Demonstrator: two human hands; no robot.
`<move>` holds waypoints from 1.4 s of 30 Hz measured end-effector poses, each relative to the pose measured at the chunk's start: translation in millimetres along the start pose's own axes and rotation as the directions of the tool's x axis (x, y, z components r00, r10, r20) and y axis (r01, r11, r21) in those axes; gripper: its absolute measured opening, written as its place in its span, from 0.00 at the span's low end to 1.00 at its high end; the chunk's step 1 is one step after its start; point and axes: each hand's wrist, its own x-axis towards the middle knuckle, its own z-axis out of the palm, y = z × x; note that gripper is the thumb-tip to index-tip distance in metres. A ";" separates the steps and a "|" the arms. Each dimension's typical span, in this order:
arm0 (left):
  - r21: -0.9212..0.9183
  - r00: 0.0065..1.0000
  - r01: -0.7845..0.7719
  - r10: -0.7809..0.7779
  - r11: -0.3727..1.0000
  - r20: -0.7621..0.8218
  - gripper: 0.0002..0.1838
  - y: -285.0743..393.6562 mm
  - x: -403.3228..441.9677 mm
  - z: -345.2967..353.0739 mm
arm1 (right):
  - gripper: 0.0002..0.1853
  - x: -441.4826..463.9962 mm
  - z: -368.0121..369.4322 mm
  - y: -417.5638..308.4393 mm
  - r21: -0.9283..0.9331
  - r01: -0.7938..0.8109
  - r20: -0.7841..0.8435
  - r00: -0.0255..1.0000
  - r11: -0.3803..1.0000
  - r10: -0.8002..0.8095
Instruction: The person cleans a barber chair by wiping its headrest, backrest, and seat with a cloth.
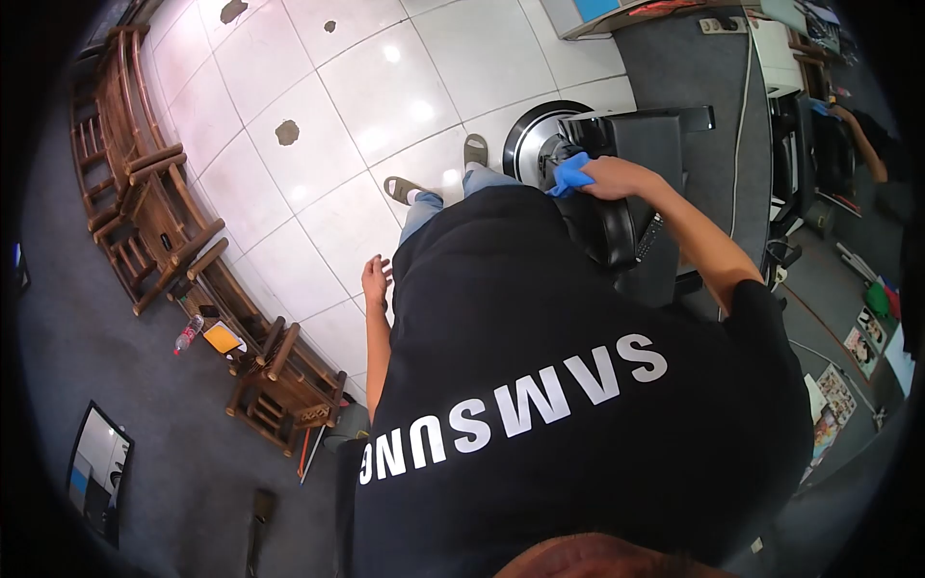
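Note:
My right hand [614, 179] is wrapped round a crumpled blue cloth [571, 174]. The cloth is at a black padded chair [631, 144], above its round chrome base [520, 140]; I cannot tell exactly which part it touches. My left hand [376, 277] hangs beside my body with its fingers loosely apart and nothing in them. A dark remote control [650, 238] lies near the chair's armrest, below my right forearm.
Bamboo benches [125, 116] run along the left side. On one lie a yellow item [223, 336] and a plastic bottle [189, 332]. White floor tiles [318, 202] with dark patches surround my sandalled feet. A mirror and a power strip [723, 26] are on the right.

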 end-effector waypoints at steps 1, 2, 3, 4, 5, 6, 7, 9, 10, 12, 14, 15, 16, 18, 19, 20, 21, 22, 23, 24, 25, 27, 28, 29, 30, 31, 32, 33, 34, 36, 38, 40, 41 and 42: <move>-0.047 1.000 -0.001 0.001 0.999 0.004 0.24 0.0 7.5 0.3 | 0.17 -14.3 -12.9 -13.7 0.011 -0.025 0.016 1.000 1.000 0.024; -0.032 1.000 0.002 -0.002 0.999 -0.004 0.24 7.5 9.0 3.3 | 0.17 -18.8 -19.9 -19.5 0.021 -0.049 0.030 0.998 0.999 0.048; -0.015 1.000 0.004 -0.005 1.000 -0.012 0.25 17.0 8.4 4.9 | 0.18 -14.3 -18.0 -19.0 0.035 -0.033 0.028 0.999 0.999 0.032; -0.018 1.000 -0.002 0.002 1.000 -0.010 0.25 23.4 9.0 5.8 | 0.19 -6.3 -11.9 -15.5 0.048 -0.016 0.025 1.000 0.999 0.015; -0.024 1.000 -0.005 0.005 1.000 -0.005 0.25 29.1 9.0 6.8 | 0.21 3.2 -3.5 -8.7 0.060 0.001 0.021 1.000 0.998 -0.002; -0.021 1.000 -0.007 0.007 1.000 -0.006 0.25 32.1 8.5 8.3 | 0.23 23.8 13.4 7.0 0.031 0.009 0.053 0.999 0.999 -0.011; -0.015 1.000 -0.010 0.010 1.000 -0.009 0.25 36.3 7.4 8.3 | 0.25 56.9 36.3 31.4 0.004 0.019 0.084 0.996 1.000 -0.019; 0.012 1.000 0.001 -0.001 1.000 -0.018 0.25 47.1 0.9 11.5 | 0.28 110.7 56.8 70.9 0.018 0.002 0.112 0.994 1.000 -0.004; 0.026 1.000 0.007 -0.006 1.000 -0.025 0.25 50.1 -3.1 12.7 | 0.30 132.4 61.1 85.6 0.063 -0.025 0.112 0.994 0.998 0.018; 0.042 1.000 -0.015 0.015 0.999 -0.018 0.25 43.7 -5.8 10.4 | 0.34 136.6 42.2 73.5 0.140 -0.190 0.226 0.962 0.972 0.155; 0.048 1.000 -0.013 0.013 0.999 -0.014 0.26 37.9 -10.5 12.3 | 0.35 146.5 46.3 87.7 0.341 -0.279 0.196 0.955 0.898 0.223; 0.043 1.000 -0.014 0.015 0.999 -0.017 0.26 32.3 -10.5 12.0 | 0.35 148.2 47.1 90.3 0.434 -0.315 0.188 0.948 0.844 0.258; 0.036 1.000 -0.013 0.014 0.999 -0.022 0.26 25.7 -11.2 12.1 | 0.34 147.2 53.3 91.1 0.396 -0.269 0.069 0.962 0.878 0.264; 0.011 0.999 0.010 -0.010 1.000 -0.035 0.26 12.7 -15.5 12.6 | 0.33 132.4 50.0 88.9 0.231 -0.153 0.078 0.987 0.961 0.139; 0.027 0.999 0.004 -0.003 1.000 -0.034 0.26 14.2 -22.4 16.2 | 0.33 129.5 48.0 90.4 0.142 -0.088 0.094 0.993 0.986 0.075; 0.048 0.999 0.001 0.000 0.999 -0.033 0.26 14.5 -31.3 17.6 | 0.30 125.4 47.3 100.2 0.151 -0.016 0.101 0.995 0.988 0.001; 0.075 1.000 0.000 0.003 0.997 -0.029 0.26 12.2 -39.8 18.5 | 0.29 111.3 38.7 98.8 0.310 -0.058 0.110 0.994 0.949 0.025; 0.047 0.999 -0.005 0.007 0.999 -0.041 0.26 10.1 -44.7 23.4 | 0.28 85.4 12.3 90.3 0.462 -0.101 0.118 0.992 0.881 0.051; 0.106 0.999 -0.032 0.037 0.994 -0.039 0.25 -9.2 -32.0 20.6 | 0.27 65.7 -9.1 85.4 0.600 -0.140 0.126 0.989 0.788 0.079; 0.164 0.997 -0.060 0.067 0.985 -0.033 0.25 -45.6 -6.9 15.0 | 0.24 59.0 -18.7 92.1 0.674 -0.126 0.037 0.990 0.728 0.136; 0.221 0.995 -0.089 0.097 0.971 -0.026 0.25 -64.5 7.4 12.4 | 0.21 55.0 -27.5 98.9 0.741 -0.101 -0.047 0.979 0.663 0.200; 0.208 0.996 -0.083 0.086 0.975 -0.008 0.24 -65.4 7.7 14.6 | 0.23 45.1 -47.6 90.5 0.734 0.047 -0.312 0.909 0.677 0.275; 0.232 0.996 -0.094 0.094 0.968 0.012 0.24 -64.5 10.3 14.4 | 0.23 44.4 -52.2 86.3 0.715 0.116 -0.435 0.846 0.689 0.308; 0.255 0.995 -0.104 0.099 0.961 0.032 0.24 -64.4 12.4 14.2 | 0.23 50.8 -47.9 87.3 0.596 0.092 -0.544 0.777 0.798 0.317; 0.247 0.991 -0.131 0.126 0.960 0.035 0.24 -55.4 7.2 16.3 | 0.23 60.9 -41.3 88.6 0.464 0.048 -0.647 0.701 0.885 0.301; 0.238 0.988 -0.156 0.152 0.959 0.037 0.24 -37.1 -3.7 19.2 | 0.23 68.9 -36.2 87.2 0.324 -0.014 -0.738 0.621 0.946 0.262; 0.228 0.983 -0.182 0.178 0.957 0.038 0.24 -16.4 -12.8 19.9 | 0.21 67.2 -33.1 74.1 0.284 -0.096 -0.702 0.657 0.954 0.275; 0.185 0.990 -0.143 0.139 0.972 0.034 0.24 -0.6 -15.7 18.0 | 0.21 72.2 -24.2 74.7 0.083 -0.086 -0.754 0.646 0.993 0.118; 0.141 0.995 -0.103 0.099 0.985 0.032 0.24 11.4 -16.7 17.3 | 0.21 80.5 -5.9 79.8 -0.124 -0.078 -0.772 0.634 0.989 -0.047; 0.044 0.999 -0.020 0.018 0.999 0.028 0.25 22.3 -8.2 15.1 | 0.21 95.7 26.5 88.8 -0.463 -0.116 -0.644 0.725 0.879 -0.244; 0.029 0.999 -0.026 0.025 0.999 0.034 0.25 29.1 2.4 13.0 | 0.19 100.3 40.2 96.1 -0.635 -0.107 -0.384 0.903 0.765 -0.192; 0.049 0.997 -0.010 0.007 0.999 0.070 0.25 33.3 12.3 6.2 | 0.16 106.7 58.3 108.4 -0.692 -0.115 -0.275 0.955 0.713 -0.113; 0.061 0.996 0.004 -0.009 0.998 0.088 0.25 36.1 17.8 3.9 | 0.16 113.1 69.0 112.3 -0.709 -0.123 -0.268 0.958 0.694 -0.105; 0.066 0.994 0.014 -0.020 0.998 0.103 0.26 38.8 25.5 5.7 | 0.16 117.6 68.5 113.3 -0.733 -0.131 -0.263 0.960 0.668 -0.099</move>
